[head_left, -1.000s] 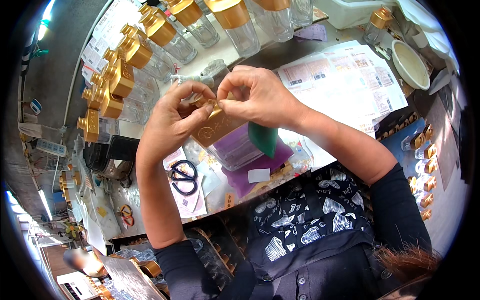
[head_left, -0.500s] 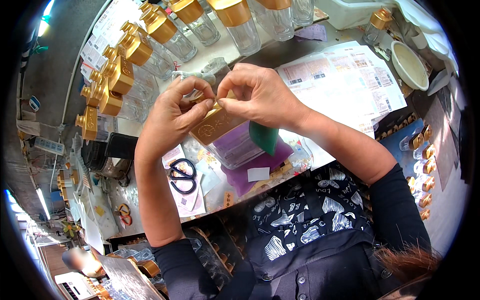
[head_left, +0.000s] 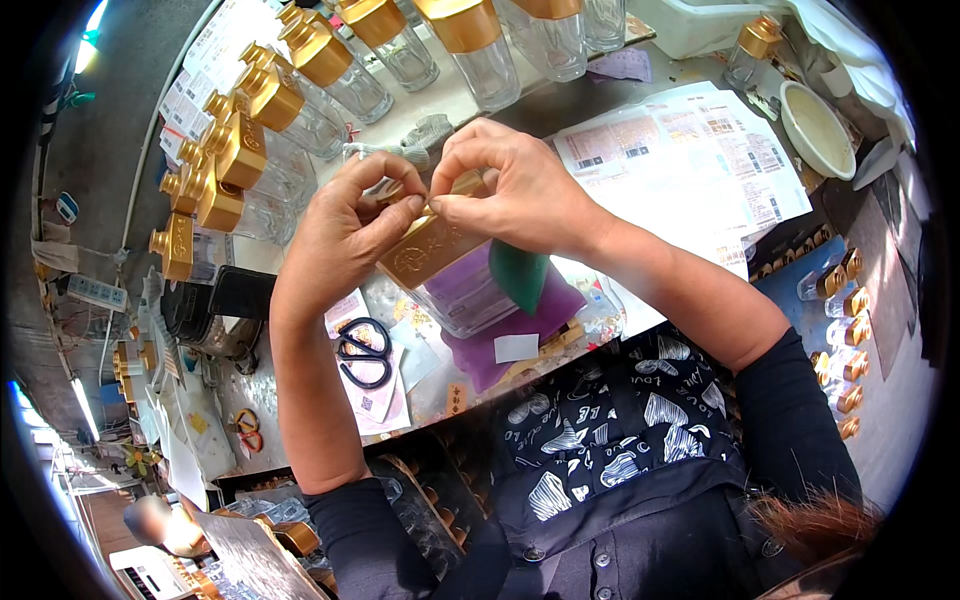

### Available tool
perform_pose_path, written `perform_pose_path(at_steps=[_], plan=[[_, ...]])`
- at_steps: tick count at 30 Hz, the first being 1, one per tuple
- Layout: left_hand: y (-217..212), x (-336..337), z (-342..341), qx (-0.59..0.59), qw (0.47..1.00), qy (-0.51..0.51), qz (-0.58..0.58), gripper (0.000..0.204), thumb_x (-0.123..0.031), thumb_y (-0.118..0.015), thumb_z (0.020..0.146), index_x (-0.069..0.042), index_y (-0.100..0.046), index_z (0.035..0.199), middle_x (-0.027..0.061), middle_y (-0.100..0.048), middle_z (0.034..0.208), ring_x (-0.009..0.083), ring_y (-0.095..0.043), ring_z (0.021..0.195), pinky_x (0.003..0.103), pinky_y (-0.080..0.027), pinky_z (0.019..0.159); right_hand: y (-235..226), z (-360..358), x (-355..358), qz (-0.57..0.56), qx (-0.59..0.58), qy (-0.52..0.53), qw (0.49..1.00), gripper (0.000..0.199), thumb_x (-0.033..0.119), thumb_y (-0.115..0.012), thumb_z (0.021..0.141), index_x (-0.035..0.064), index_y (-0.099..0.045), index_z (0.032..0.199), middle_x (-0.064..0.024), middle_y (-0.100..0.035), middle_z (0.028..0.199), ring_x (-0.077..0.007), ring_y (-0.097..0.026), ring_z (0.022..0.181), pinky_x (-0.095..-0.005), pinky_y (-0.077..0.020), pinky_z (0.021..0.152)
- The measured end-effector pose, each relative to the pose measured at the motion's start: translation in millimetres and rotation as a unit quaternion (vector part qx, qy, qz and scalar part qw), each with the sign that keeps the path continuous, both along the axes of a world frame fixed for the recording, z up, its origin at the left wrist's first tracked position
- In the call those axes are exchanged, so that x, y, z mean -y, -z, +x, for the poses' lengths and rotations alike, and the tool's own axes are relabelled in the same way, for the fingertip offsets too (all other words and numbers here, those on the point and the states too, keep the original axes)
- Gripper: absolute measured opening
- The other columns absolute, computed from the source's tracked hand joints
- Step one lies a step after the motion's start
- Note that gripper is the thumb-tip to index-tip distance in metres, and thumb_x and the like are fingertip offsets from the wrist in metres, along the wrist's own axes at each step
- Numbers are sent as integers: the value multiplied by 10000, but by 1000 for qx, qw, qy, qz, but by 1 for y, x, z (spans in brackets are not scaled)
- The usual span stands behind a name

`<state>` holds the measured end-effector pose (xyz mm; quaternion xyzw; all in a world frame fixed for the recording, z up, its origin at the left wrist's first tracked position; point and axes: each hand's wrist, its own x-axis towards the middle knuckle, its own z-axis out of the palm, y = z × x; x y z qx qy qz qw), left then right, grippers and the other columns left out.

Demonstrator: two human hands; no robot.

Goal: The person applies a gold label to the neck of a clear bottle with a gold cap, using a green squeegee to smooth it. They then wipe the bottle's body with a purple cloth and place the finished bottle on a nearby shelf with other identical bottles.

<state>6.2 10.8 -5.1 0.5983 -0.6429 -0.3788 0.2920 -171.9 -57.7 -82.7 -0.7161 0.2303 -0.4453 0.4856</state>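
A clear glass bottle [head_left: 465,305] with an embossed gold top [head_left: 425,258] lies on its side, or tilted, on a purple cloth [head_left: 482,358]. Over the gold top, my left hand [head_left: 345,225] pinches thumb against forefinger. My right hand [head_left: 525,195] pinches the same way, its fingertips almost meeting the left ones. Whatever is between the fingertips is too small to make out. Beneath my right palm hangs a smooth green piece [head_left: 518,277]; how it is held is hidden. A small white slip [head_left: 516,348] rests on the purple cloth.
Several gold-capped bottles [head_left: 465,50] stand along the back and left. Black-handled scissors [head_left: 363,352] lie on papers left of the cloth. Printed sheets [head_left: 690,170] cover the table's right side, near a white bowl [head_left: 815,130]. A grey glove [head_left: 425,138] lies behind my hands.
My right hand has shifted slightly up and left, its fingers still pinched. The green piece has turned and looks broader. My left hand stays nearly in place.
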Motion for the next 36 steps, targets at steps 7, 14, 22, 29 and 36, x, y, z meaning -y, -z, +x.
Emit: perform_pose_path(at_steps=[7,14,22,29,36], plan=[[5,0,2,-17,1000,-5,-14,131,-98,-633,911,-39,-555,998,-20,-603,873,7,-537,732,166,-392,587,-2,0,1,0,-6,-5,1000,170,206,-705,708,55,-690,786,-111,-620,945,-266,-629,885,-348,-490,795],[4,-1,3,-22,1000,-11,-5,123,-103,-629,916,-44,-556,995,-18,-617,847,7,-530,710,166,-379,567,-11,-3,0,5,-54,-33,998,98,77,-699,788,9,-667,851,-57,-518,1016,-128,-588,922,-273,-552,779],[0,-1,-1,-32,999,-21,15,109,-64,-613,905,4,-570,979,14,-520,986,74,-591,839,205,-484,682,-9,-3,1,9,-48,-34,998,92,82,-696,794,11,-670,847,-49,-516,1019,-123,-583,910,-263,-542,776],[-1,-1,-2,-23,999,-28,21,117,-70,-620,899,3,-573,977,10,-518,979,67,-589,812,202,-481,656,-10,-4,2,12,-44,-43,998,89,84,-692,794,14,-674,846,-51,-520,1024,-124,-581,915,-261,-535,778],[5,0,1,-24,999,-21,-6,111,-98,-627,914,-39,-562,983,-19,-604,851,14,-543,738,168,-411,602,-12,-5,3,10,-63,-40,997,117,100,-698,762,17,-675,842,-67,-547,1018,-146,-589,920,-280,-529,780]])
